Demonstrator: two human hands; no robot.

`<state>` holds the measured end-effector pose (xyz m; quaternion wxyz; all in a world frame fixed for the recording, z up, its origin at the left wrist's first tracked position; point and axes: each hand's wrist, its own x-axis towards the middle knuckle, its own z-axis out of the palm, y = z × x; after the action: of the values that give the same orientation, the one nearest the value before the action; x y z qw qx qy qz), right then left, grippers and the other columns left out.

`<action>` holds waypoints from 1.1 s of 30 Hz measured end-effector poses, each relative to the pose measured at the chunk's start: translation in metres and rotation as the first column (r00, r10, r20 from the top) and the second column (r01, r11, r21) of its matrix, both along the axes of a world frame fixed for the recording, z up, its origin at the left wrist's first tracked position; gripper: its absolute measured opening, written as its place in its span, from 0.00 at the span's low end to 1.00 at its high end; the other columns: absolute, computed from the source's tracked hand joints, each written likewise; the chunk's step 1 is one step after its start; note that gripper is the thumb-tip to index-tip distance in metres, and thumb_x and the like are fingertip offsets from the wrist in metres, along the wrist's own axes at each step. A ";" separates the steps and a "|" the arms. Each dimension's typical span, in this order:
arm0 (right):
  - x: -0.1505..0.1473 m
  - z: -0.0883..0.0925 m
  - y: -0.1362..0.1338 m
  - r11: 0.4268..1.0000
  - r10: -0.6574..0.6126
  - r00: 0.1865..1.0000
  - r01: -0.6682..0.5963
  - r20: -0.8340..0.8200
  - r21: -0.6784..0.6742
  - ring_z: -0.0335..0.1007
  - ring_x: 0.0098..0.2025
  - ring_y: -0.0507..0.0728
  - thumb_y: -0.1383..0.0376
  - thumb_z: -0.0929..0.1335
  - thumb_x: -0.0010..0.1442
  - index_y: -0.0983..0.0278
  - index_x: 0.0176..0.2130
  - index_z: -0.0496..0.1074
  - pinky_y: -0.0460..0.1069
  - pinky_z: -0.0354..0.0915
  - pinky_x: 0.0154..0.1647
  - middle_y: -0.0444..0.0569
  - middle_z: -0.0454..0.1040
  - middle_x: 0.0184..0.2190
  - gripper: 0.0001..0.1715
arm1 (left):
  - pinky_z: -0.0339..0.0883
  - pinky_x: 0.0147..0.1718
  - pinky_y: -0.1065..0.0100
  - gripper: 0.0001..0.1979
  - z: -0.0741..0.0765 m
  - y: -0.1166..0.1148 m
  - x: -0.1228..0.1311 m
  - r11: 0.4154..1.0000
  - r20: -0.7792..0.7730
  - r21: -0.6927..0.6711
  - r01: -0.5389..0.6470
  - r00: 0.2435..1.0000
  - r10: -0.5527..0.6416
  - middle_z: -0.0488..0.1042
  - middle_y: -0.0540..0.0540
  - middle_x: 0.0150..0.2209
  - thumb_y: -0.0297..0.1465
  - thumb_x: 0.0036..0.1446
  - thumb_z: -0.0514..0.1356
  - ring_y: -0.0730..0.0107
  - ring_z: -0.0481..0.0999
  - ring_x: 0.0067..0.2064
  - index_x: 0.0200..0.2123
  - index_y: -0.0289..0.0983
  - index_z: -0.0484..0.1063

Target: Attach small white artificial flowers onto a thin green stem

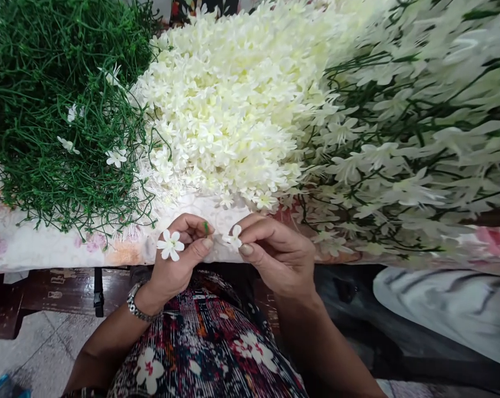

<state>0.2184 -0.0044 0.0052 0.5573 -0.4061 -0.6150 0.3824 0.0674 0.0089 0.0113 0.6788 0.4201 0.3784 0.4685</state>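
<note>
My left hand is closed in a pinch on a thin green stem that carries a small white flower at its left. My right hand is pinched on a single white flower head, close to the stem's tip. Both hands meet at the near edge of the table, just in front of a big heap of loose cream-white flower heads.
A tangle of bare green stems covers the table's left side. Finished sprays of white flowers on green stems are piled on the right. A floral cloth covers the table. A white striped bag lies below at right.
</note>
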 end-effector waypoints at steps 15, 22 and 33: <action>-0.023 0.014 -0.014 0.971 -0.193 0.929 0.135 0.316 0.197 0.65 0.27 0.49 0.76 0.65 0.48 0.63 0.35 0.65 0.45 0.62 0.26 0.43 0.69 0.25 0.13 | 0.58 0.27 0.71 0.04 0.004 -0.009 -0.008 0.930 -0.438 0.355 -0.100 0.861 0.260 0.64 0.48 0.28 0.28 0.50 0.56 0.73 0.63 0.30 0.25 0.36 0.62; -0.030 0.006 -0.005 0.969 -0.239 0.853 0.178 0.464 0.173 0.61 0.26 0.49 0.74 0.64 0.50 0.65 0.31 0.65 0.45 0.61 0.27 0.44 0.67 0.23 0.07 | 0.61 0.30 0.71 0.04 0.003 -0.010 -0.008 0.951 -0.377 0.290 -0.108 0.900 0.218 0.66 0.47 0.30 0.27 0.51 0.56 0.73 0.67 0.32 0.25 0.36 0.63; -0.031 0.012 -0.006 0.951 -0.267 0.775 0.116 0.573 0.287 0.64 0.27 0.51 0.74 0.63 0.51 0.66 0.32 0.65 0.46 0.63 0.28 0.47 0.68 0.24 0.06 | 0.63 0.31 0.71 0.04 0.002 -0.008 -0.016 0.826 -0.511 0.559 0.073 0.814 0.274 0.69 0.47 0.30 0.22 0.49 0.56 0.73 0.69 0.32 0.29 0.36 0.66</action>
<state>0.1876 -0.0099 0.0176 0.4115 -0.4988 -0.7565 0.0976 0.0512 0.0007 0.0137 0.3549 0.6973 0.4342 0.4465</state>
